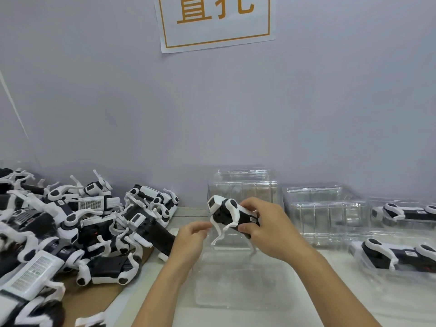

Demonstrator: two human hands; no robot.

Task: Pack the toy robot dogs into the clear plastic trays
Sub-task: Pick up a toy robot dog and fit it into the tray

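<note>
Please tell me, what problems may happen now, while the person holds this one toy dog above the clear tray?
1. The toy dog has thin white legs hanging free; the left hand is at a front leg, so bending it carelessly might strain or snap it.
2. The right hand alone grips the body, above the empty clear tray; a slip could drop it.
3. The pile of dogs lies close to the left forearm and might be knocked.

The toy dog (232,215) in my right grip (266,228) is black-bodied with white legs and a white head. The heap of dogs (77,230) is the same black and white, some with grey-speckled label panels. The trays (325,208) are clear. The table (354,303) is white, the wall sign (215,20) white with orange lettering.
</note>
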